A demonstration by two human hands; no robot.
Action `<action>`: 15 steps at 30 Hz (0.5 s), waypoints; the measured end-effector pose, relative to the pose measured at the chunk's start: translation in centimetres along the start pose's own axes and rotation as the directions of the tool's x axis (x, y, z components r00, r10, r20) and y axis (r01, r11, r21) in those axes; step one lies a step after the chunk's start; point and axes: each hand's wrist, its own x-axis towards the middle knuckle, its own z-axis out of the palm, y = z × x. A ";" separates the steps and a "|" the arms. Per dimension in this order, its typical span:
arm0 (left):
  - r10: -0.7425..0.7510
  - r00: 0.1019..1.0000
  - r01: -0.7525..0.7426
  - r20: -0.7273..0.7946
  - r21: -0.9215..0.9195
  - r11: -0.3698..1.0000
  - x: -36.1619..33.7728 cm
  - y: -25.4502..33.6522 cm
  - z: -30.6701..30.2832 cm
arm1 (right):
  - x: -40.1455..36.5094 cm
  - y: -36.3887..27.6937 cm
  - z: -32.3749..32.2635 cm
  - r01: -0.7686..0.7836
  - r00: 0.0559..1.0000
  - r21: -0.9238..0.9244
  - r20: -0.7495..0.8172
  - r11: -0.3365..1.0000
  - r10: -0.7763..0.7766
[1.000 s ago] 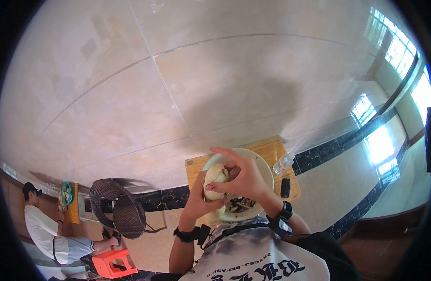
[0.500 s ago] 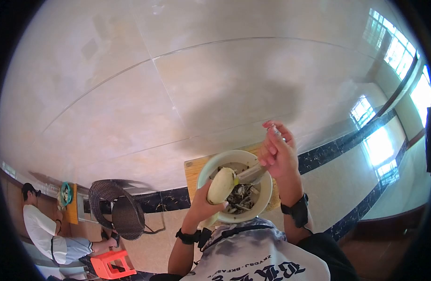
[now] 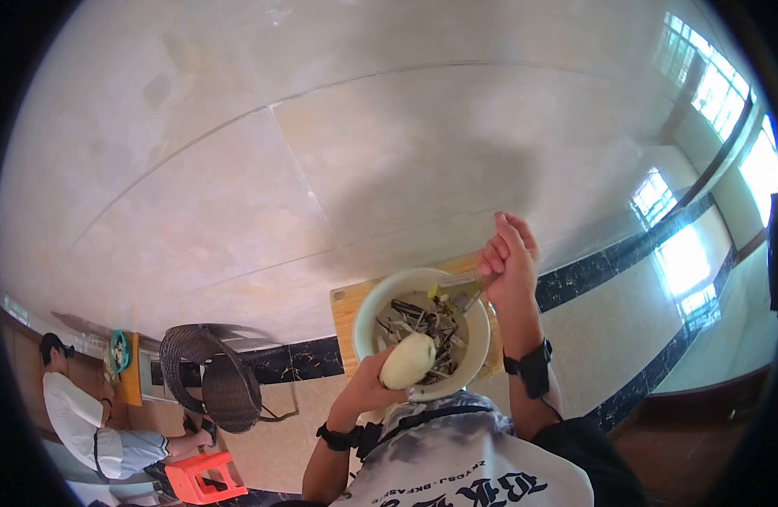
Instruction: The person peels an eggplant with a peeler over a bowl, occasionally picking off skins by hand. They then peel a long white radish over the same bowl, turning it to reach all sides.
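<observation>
My left hand (image 3: 373, 384) is wrapped round a pale, smooth, oval vegetable (image 3: 408, 362) and holds it over the near side of a white bowl (image 3: 365, 308). Dark and whitish peelings (image 3: 416, 319) lie inside the bowl. Above its far right rim, my right hand (image 3: 509, 258) is closed on a knife (image 3: 461, 285), whose greyish blade points left over the bowl. A small yellow-green piece (image 3: 435, 292) is at the blade's tip. The knife and the vegetable are apart. My fingers hide the knife's handle.
The bowl stands on a wooden board or stool (image 3: 346, 302) against the tiled wall. To the left are a dark wicker chair (image 3: 228, 393) and an orange plastic stool (image 3: 204, 478). A seated person (image 3: 76, 414) works beside a teal basket (image 3: 119, 351) at far left.
The vegetable has moved down towards me, away from the knife. My right hand has shifted slightly right, and the yellow-green piece is now apart from the vegetable.
</observation>
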 end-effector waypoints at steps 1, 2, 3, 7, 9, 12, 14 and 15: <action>-0.022 0.998 0.022 -0.054 -0.016 1.000 0.0 -0.4 0.0 | -0.3 -0.2 0.1 0.005 1.000 0.005 0.008 1.000 -0.005; -0.048 0.994 0.045 -0.100 -0.033 0.998 0.0 -0.8 0.0 | -0.9 -0.2 0.3 -0.026 0.999 -0.007 0.024 1.000 0.026; -0.071 0.992 0.068 -0.100 -0.038 0.997 0.0 -1.3 -0.1 | -1.7 -0.4 0.7 -0.054 0.998 -0.019 0.036 0.998 0.055; -0.080 0.993 0.083 -0.091 0.036 0.996 0.2 -1.1 -0.4 | -4.8 0.1 2.2 -0.225 0.971 -0.060 0.070 0.972 0.229; -0.041 0.994 0.050 -0.098 0.093 0.994 0.4 -0.8 -0.3 | -5.3 1.6 2.6 -0.218 0.972 -0.081 0.070 0.973 0.224; 0.009 0.993 0.009 -0.119 0.154 0.988 0.2 -1.2 -0.4 | -4.5 1.8 2.5 -0.170 0.984 -0.123 0.024 0.978 0.174; 0.023 0.994 0.001 -0.108 0.211 0.977 -0.2 -1.6 -0.6 | -3.1 1.7 2.2 -0.121 0.992 -0.136 -0.001 0.983 0.122; 0.024 0.994 -0.006 -0.104 0.171 0.985 -0.5 -1.5 -0.5 | -2.1 1.6 1.6 -0.092 0.996 -0.137 0.000 0.986 0.093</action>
